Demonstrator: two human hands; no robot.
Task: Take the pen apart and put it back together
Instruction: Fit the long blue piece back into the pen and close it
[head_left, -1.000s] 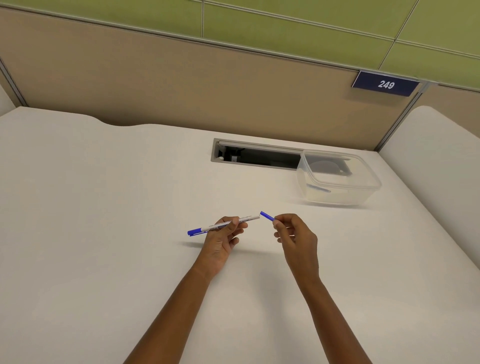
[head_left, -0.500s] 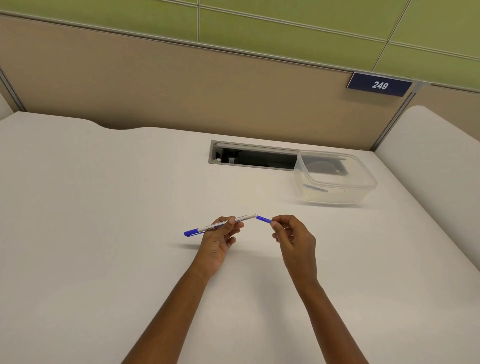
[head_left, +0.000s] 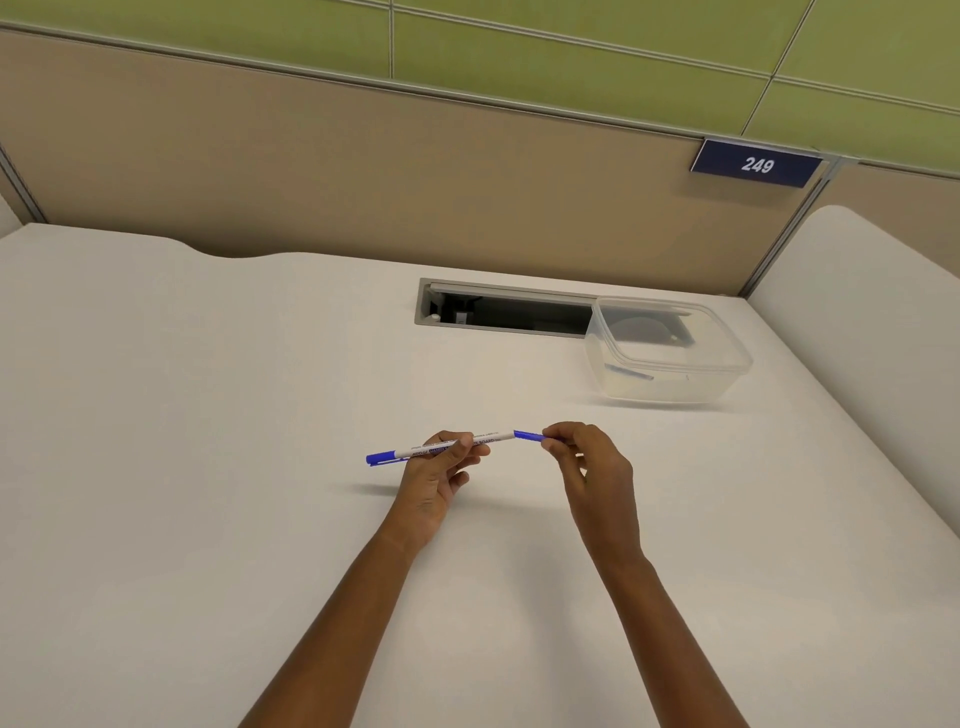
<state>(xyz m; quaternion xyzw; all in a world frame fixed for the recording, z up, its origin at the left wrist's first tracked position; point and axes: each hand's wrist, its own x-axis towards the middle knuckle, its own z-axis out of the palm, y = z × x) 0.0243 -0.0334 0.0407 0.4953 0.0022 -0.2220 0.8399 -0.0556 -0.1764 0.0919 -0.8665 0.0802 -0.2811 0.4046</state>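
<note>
A white pen barrel (head_left: 447, 446) with printed lettering and a blue cap on its left end lies nearly level above the white desk (head_left: 208, 467). My left hand (head_left: 436, 478) grips the barrel around its middle. My right hand (head_left: 592, 467) pinches a short blue pen piece (head_left: 527, 435) by its right end. The blue piece's left tip meets the barrel's open right end. How far it sits inside the barrel is not visible.
A clear plastic container (head_left: 670, 353) with a small dark item inside stands at the back right. A rectangular cable slot (head_left: 498, 312) is cut into the desk behind. A beige partition with a "249" sign (head_left: 756, 165) closes the far side.
My right hand has brought the blue piece leftwards, closing the gap until its tip meets the barrel's end. The barrel in my left hand has levelled out slightly.
</note>
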